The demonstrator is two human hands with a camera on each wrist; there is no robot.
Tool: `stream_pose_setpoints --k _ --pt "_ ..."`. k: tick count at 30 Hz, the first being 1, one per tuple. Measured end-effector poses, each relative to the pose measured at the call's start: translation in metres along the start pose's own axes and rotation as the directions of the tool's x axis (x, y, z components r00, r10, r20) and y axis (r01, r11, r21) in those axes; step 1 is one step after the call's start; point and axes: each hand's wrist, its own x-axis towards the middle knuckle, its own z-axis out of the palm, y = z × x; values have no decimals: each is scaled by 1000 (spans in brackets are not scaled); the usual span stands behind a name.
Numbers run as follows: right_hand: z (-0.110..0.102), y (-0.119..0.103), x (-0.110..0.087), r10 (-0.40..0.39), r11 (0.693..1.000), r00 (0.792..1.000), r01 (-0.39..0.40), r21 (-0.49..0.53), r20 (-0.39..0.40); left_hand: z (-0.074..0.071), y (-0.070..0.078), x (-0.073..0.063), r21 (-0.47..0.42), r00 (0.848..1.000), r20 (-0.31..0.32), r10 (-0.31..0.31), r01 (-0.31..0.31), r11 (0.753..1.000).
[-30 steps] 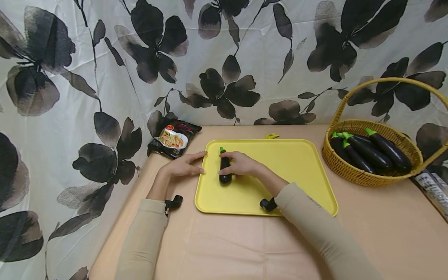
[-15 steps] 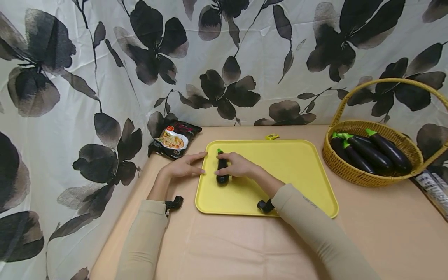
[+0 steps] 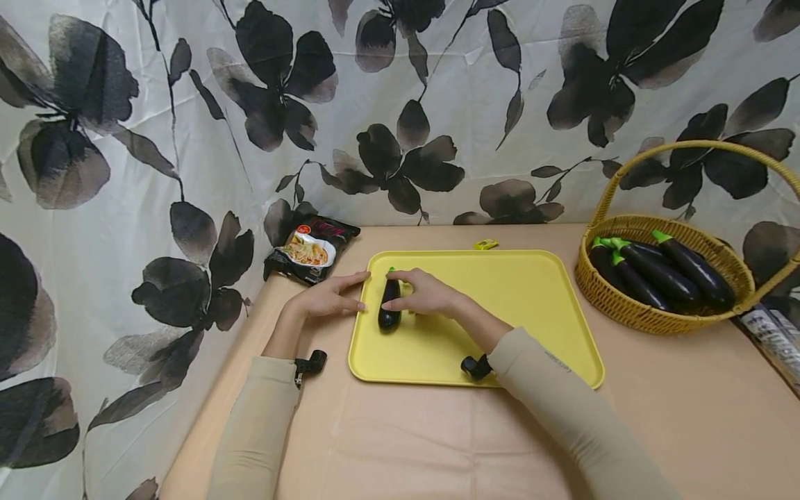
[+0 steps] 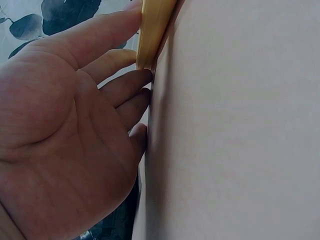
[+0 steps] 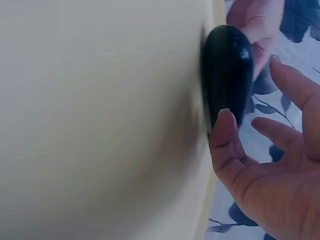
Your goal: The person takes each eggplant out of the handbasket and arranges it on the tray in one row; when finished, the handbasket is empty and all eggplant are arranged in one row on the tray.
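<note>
A dark purple eggplant (image 3: 390, 292) with a green stem lies on the left part of a yellow tray (image 3: 500, 305), its blunt end towards me. Over it is my right hand (image 3: 431, 292), fingers spread; in the right wrist view one finger overlaps the eggplant (image 5: 227, 65) and the other visible fingers stand apart from it. My left hand (image 3: 325, 297) touches the tray's left edge with extended fingers, and in the left wrist view these fingertips meet the tray's rim (image 4: 156, 32). The eggplant's stem end is partly covered by my right fingers.
A wicker basket (image 3: 662, 323) with several eggplants stands right of the tray. A black noodle packet (image 3: 312, 248) lies behind my left hand. Beyond the tray sits a small yellow wrapped item (image 3: 485, 244). Floral cloth (image 3: 400, 83) hangs behind the table.
The eggplant has shifted left on the tray, and its blunt end has swung slightly left. My right hand moved left at first, then stayed about still. My left hand has not moved.
</note>
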Motion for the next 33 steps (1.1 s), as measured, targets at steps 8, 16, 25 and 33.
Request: stream_pose_setpoints --k 8,16,25,33 --pt "-26 -12 -37 -111 994 989 109 -29 -97 0 2 4 13 1000 4 2 -2 1000" --pt "-50 -26 -95 -329 939 915 291 -184 -235 -1 4 3 3 1000 0 8 -8 1000" --pt "-80 -10 -142 -391 907 856 295 -300 -339 -4 3 -2 -8 1000 -3 -16 16 1000" --pt "-103 10 -155 -380 908 840 258 -330 -388 -3 0 0 -23 1000 4 4 -4 1000"
